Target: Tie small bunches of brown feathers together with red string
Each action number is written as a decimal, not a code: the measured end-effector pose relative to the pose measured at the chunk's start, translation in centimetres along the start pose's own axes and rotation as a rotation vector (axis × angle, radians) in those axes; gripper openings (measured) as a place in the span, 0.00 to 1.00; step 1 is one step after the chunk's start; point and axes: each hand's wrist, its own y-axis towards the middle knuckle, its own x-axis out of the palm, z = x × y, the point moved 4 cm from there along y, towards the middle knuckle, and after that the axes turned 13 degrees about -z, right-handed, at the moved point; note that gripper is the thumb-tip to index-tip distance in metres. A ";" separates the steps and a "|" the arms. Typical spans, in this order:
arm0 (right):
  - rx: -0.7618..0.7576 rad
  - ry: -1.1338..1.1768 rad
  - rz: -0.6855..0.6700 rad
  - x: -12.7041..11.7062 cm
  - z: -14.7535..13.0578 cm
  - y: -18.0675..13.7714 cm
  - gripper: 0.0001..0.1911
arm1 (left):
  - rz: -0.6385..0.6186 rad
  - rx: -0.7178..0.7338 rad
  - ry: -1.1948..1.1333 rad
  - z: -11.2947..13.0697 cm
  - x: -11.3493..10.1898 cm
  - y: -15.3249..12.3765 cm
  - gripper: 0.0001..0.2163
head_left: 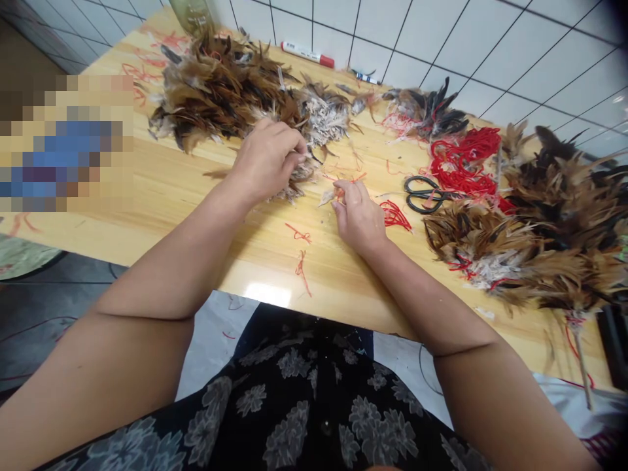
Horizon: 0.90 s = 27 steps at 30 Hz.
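My left hand (269, 159) is closed around a small bunch of brown and white feathers (294, 186) at the near edge of a big feather pile (220, 91). My right hand (357, 214) rests on the wooden table (196, 196) just to the right, its fingers pinched on a small feather with a bit of red thread (338, 191). The two hands are a few centimetres apart. More red thread (395, 216) lies beside my right hand.
Black scissors (424, 194) lie right of my hand beside a tangle of red string (466, 160). Tied feather bundles (530, 242) fill the right side. A red-capped marker (307, 54) lies by the tiled wall. Red thread scraps (300, 234) dot the table.
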 end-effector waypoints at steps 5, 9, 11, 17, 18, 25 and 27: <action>-0.057 0.066 0.096 0.2 0.8 -0.2 0.26 | -0.021 0.026 -0.121 1.3 -0.1 -0.3 0.04; -0.095 0.083 0.141 -0.1 0.9 -0.4 0.29 | -0.154 0.083 -0.101 3.0 0.3 -0.3 0.02; -0.103 0.077 0.137 -0.2 0.8 -0.4 0.30 | -0.213 0.134 -0.113 3.7 0.7 -0.3 0.04; -0.113 0.026 0.073 0.4 0.9 0.0 0.28 | -0.286 0.247 -0.118 5.3 1.9 -0.6 0.10; -0.116 0.022 0.067 0.5 1.0 0.1 0.27 | -0.287 0.258 -0.123 5.5 2.0 -0.7 0.10; -0.061 0.200 0.125 0.8 2.7 0.9 0.18 | -0.076 0.153 -0.184 3.8 0.7 -0.3 0.08; -0.052 0.332 0.140 0.9 3.1 1.1 0.20 | -0.015 0.099 -0.136 2.3 -0.2 -0.2 0.07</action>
